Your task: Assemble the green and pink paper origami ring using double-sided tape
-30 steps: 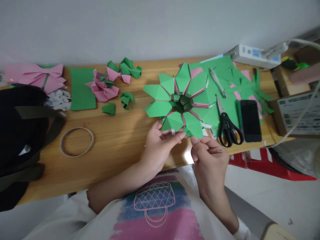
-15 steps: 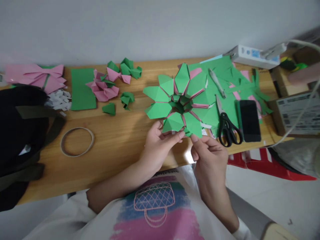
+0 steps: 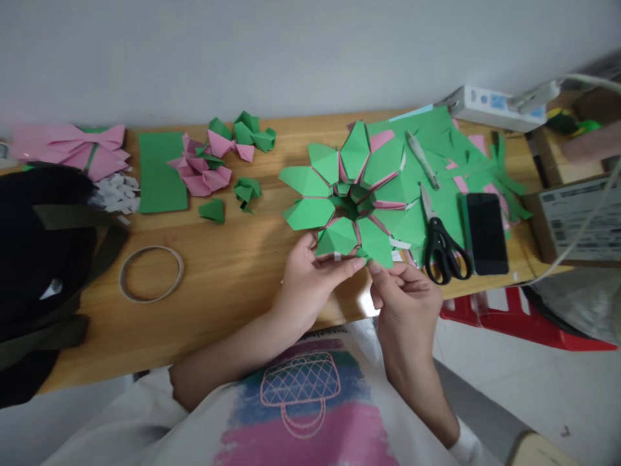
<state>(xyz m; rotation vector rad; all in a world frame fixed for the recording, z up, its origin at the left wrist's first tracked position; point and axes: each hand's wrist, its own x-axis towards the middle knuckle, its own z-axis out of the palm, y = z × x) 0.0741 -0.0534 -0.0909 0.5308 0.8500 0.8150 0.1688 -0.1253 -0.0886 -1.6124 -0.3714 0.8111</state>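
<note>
A ring-shaped green and pink folded-paper flower with pointed petals stands over the wooden table, a dark opening at its middle. My left hand grips its near left edge, thumb stretched along the lower petals and the other fingers partly hidden beneath. At the near right edge, my right hand pinches the tip of a lower petal between thumb and fingers. Small white tabs show between some petals.
Scissors, a phone and a cutter lie right, by green paper scraps. Left are a tape ring, folded pieces, a green sheet and a black bag. A power strip is back right.
My left thumb has slid slightly right along the petal edge, closer to my right thumb. The small green bit between the thumbs shows less. Both hands keep hold of the flower.
</note>
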